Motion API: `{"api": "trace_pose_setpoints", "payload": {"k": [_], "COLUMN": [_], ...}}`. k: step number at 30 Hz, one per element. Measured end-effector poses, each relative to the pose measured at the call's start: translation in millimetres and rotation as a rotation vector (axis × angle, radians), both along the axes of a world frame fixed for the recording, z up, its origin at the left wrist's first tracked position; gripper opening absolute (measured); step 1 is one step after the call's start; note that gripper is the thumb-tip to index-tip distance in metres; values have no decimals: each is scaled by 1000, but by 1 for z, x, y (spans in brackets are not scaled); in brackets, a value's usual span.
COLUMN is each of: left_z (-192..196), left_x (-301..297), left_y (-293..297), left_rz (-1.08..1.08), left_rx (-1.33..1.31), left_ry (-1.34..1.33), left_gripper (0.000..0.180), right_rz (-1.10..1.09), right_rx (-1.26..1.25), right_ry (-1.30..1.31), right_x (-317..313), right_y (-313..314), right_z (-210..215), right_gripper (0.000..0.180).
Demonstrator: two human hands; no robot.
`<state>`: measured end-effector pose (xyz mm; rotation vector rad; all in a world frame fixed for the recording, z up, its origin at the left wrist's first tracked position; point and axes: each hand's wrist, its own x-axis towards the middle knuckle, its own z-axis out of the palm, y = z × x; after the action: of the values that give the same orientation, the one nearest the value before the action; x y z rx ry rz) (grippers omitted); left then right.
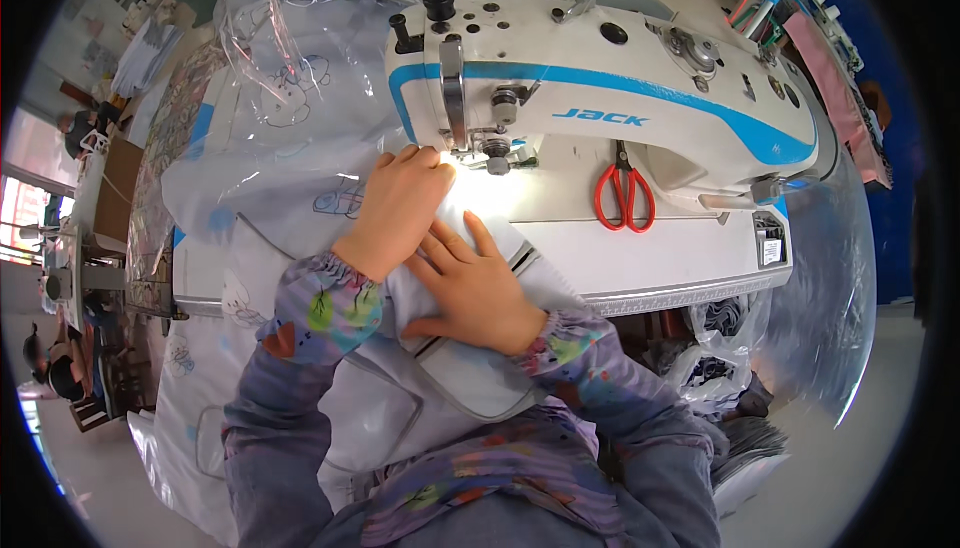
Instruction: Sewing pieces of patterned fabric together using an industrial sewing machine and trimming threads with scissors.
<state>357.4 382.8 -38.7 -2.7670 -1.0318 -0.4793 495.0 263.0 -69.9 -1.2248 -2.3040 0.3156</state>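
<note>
Currently our L hand (400,210) lies curled nr white-and-blue sewing machine (690,98), fingers' grip unclear; our R hand (480,293), fingers spread, on pale-grey cloth (485,378).

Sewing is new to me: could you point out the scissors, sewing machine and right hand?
Scissors (629,204): head view, on the red handles.
Sewing machine (670,126): head view, on its white arm.
Right hand (483,293): head view, on its back.
</note>
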Motion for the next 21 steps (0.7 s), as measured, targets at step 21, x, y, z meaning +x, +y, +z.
{"api": "trace_pose_setpoints", "payload": {"k": [21], "left_z": [7], "left_x": [-6], "left_y": [-16], "left_rz": [61], "left_rx": [67], "left_ry": [-30], "left_gripper": [13], "right_rz": [208], "right_rx": [-63], "right_ry": [167], "right_x": [7], "right_y": [10], "right_z": [-2], "right_gripper": [96]}}
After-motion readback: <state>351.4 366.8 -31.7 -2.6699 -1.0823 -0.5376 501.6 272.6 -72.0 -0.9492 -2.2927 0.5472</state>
